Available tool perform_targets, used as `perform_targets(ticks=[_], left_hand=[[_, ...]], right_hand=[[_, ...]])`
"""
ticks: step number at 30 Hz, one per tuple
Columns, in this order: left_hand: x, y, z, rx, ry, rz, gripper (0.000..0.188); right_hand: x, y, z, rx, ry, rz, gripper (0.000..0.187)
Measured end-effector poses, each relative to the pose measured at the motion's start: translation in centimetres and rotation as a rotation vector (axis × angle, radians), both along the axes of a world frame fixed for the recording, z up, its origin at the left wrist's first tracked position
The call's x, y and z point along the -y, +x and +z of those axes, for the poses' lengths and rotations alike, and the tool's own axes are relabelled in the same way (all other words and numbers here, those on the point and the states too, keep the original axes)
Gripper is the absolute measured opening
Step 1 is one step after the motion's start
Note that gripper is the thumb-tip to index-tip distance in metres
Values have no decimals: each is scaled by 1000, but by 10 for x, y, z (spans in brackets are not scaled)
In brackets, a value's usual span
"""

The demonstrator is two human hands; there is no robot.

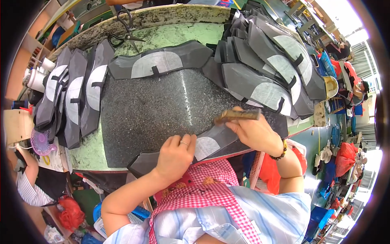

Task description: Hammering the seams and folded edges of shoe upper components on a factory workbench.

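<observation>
A dark grey panel (209, 147) with a pale half-round patch lies along the near edge of the black work mat. My left hand (175, 156), a ring on one finger, has its fingers curled over the panel's left part and covers some of it. Above the panel's right end, my right hand (260, 132) is closed round a short, stained brown tool (231, 117) that looks like a worn brush. The tool's left end is close to the panel; whether it touches, I cannot tell.
Similar panels are piled at the right (260, 81) and left (75, 95), with one panel (160, 63) across the mat's far side. Black-handled scissors (128, 36) lie at the back. A purple fan (42, 141) stands at the left edge; another person's arm (30, 166) shows nearby.
</observation>
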State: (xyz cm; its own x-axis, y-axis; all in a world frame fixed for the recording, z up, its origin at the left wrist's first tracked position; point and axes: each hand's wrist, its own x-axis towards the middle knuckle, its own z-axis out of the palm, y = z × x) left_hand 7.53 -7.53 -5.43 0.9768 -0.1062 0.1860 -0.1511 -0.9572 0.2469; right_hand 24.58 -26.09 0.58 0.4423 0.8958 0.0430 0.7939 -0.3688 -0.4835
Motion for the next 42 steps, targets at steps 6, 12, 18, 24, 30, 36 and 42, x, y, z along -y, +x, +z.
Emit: perform_targets(ticks=[6, 12, 18, 24, 30, 36, 42], left_hand=[[6, 3, -5, 170, 271, -63, 33], [-24, -4, 13, -128, -302, 17, 27], [-25, -26, -5, 30, -210, 10, 27], [-28, -40, 0, 169, -13, -14, 20], [-50, -55, -12, 95, -274, -4, 20], [-50, -54, -20, 152, -306, -12, 16], [-24, -20, -15, 55, -367, 162, 15]], right_hand=[[-11, -12, -15, -22, 24, 111, 20], [-14, -39, -14, 5, -41, 162, 23], [-31, -47, -9, -107, -114, 123, 28], [-47, -39, -12, -64, -75, 284, 30], [-63, -43, -14, -68, -111, 326, 30], [-75, -57, -9, -21, -135, 414, 29], [-51, -52, -2, 57, -171, 272, 22]])
